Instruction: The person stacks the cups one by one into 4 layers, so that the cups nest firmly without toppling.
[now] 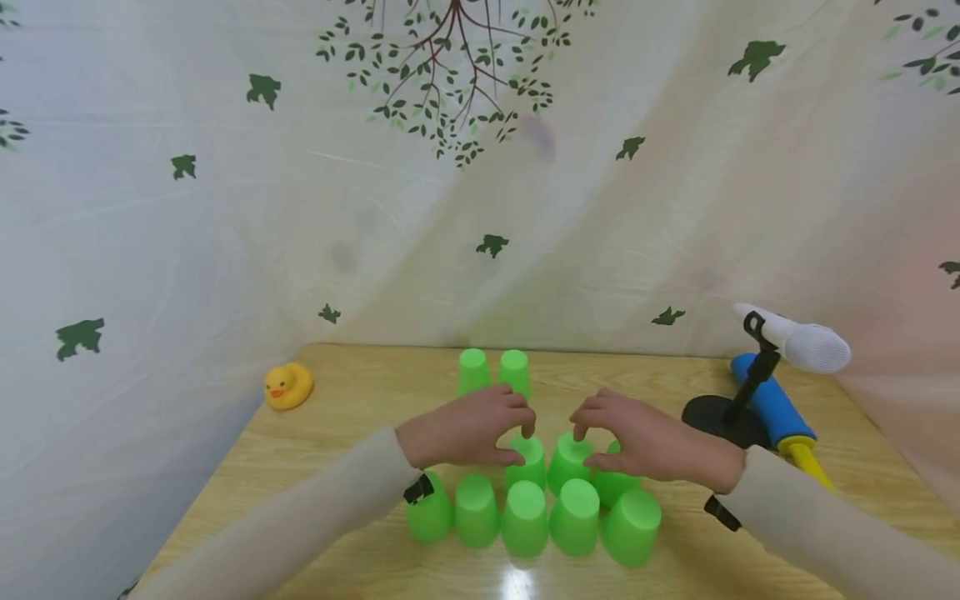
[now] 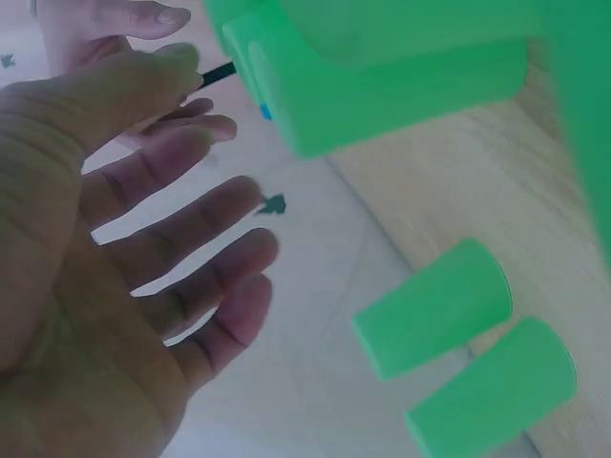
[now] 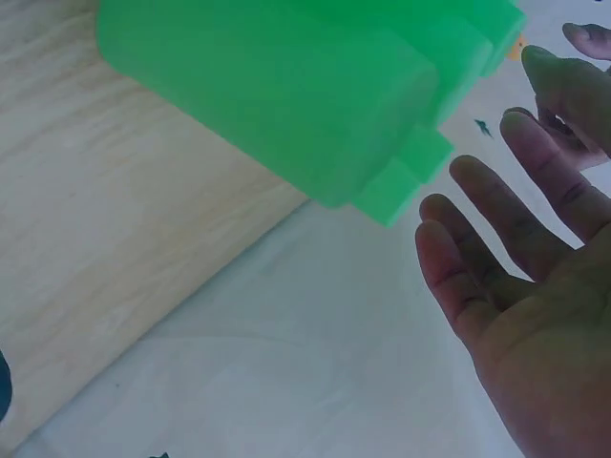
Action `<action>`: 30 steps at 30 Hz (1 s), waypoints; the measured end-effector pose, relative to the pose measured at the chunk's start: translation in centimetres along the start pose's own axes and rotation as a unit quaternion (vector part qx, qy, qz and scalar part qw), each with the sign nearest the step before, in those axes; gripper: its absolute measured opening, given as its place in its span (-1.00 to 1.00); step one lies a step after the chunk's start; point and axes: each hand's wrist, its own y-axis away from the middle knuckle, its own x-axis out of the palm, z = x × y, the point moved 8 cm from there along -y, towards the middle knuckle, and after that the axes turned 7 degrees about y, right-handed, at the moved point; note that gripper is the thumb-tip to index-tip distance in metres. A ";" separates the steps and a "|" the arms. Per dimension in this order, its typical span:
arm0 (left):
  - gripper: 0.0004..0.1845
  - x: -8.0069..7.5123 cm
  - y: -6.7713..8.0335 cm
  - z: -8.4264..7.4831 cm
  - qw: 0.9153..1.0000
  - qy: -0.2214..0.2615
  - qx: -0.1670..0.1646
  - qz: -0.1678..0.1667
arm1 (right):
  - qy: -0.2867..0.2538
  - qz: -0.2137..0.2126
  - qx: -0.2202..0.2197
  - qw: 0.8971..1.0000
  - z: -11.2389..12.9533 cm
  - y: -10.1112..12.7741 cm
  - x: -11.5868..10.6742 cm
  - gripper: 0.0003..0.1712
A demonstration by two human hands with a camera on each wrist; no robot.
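Green plastic cups stand upside down on the wooden table (image 1: 360, 400). A front row of several cups (image 1: 524, 518) runs along the near edge, with three more cups (image 1: 568, 460) behind it. Two cups (image 1: 492, 371) stand apart at the back. My left hand (image 1: 504, 433) hovers over the left cup of the second row, fingertips close to its top. My right hand (image 1: 603, 442) hovers over the right cups of that row. In the left wrist view my left hand (image 2: 143, 248) holds nothing, its fingers spread beside the cups (image 2: 382, 86). My right hand (image 3: 516, 267) is likewise empty next to the cups (image 3: 286, 95).
A yellow rubber duck (image 1: 288, 386) sits at the table's back left. At the right stand a white microphone (image 1: 802, 346) on a black stand (image 1: 720, 417) and a blue and yellow pump (image 1: 776, 412). A leaf-printed cloth (image 1: 480, 208) hangs round the table.
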 end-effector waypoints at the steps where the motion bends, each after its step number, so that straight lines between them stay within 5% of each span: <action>1: -0.70 0.2 -0.2 -0.1 1.000 -0.002 -0.002 0.010 | -0.004 0.003 0.000 1.000 0.0 0.1 0.3 -0.74; 7: -0.71 1.3 -0.9 -0.2 0.998 -0.008 -0.021 0.060 | -0.017 0.008 -0.010 1.000 -0.2 0.2 1.5 -0.75; 19: -0.76 2.0 -1.5 0.1 0.995 -0.003 -0.042 0.086 | -0.011 -0.021 0.010 1.000 -0.6 0.1 1.9 -0.76; 24: -0.78 1.3 -1.8 0.6 0.998 -0.004 -0.039 0.055 | 0.010 -0.059 0.014 0.998 -1.3 0.0 0.7 -0.76; 30: -0.78 -1.3 -2.8 2.4 0.999 -0.022 -0.024 -0.036 | 0.024 -0.126 0.041 0.991 -3.3 0.1 -2.4 -0.75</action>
